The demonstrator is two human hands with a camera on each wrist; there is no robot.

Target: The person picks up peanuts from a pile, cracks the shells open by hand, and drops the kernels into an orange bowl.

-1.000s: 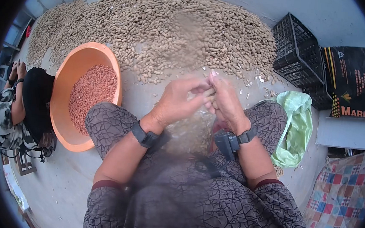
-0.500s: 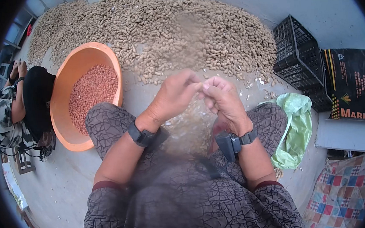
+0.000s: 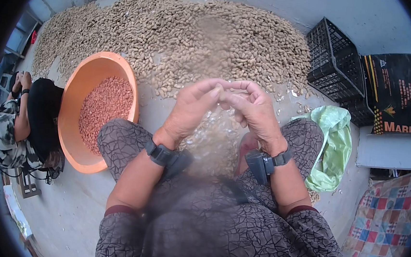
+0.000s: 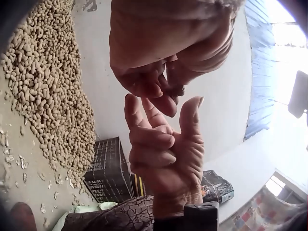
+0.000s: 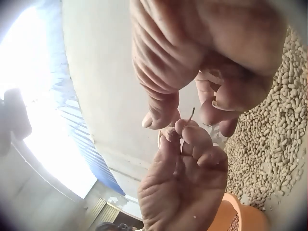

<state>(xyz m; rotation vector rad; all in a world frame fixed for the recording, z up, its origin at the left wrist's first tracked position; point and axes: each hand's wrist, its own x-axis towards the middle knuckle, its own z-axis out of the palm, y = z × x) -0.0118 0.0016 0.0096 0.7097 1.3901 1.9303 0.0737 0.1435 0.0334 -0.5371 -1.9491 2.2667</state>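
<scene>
My left hand (image 3: pixel 191 109) pinches a peanut (image 5: pixel 169 134) between thumb and fingertips, above my lap. A thin stem sticks up beside those fingertips in the right wrist view. Facing it, my right hand (image 3: pixel 260 117) has thumb and forefinger spread apart and the other fingers bent inward. Its thumb tip comes right up to the peanut, partly covering it. Beneath both hands, a blurred heap of peanut shells (image 3: pixel 211 146) lies between my legs. To the left is an orange basin (image 3: pixel 73 118) with shelled reddish peanuts (image 3: pixel 106 106) inside.
A wide pile of unshelled peanuts (image 3: pixel 174 34) spreads along the wall. Right of it stand black crates (image 3: pixel 336 61), a black printed sack (image 3: pixel 401 91) and a green plastic bag (image 3: pixel 332 148). A checkered cloth (image 3: pixel 386 225) lies lower right; another person (image 3: pixel 10 127) sits at left.
My fingertips, touching together half a second ago, have parted slightly. The right thumb and forefinger have spread, and a peanut now shows in the left hand's pinch.
</scene>
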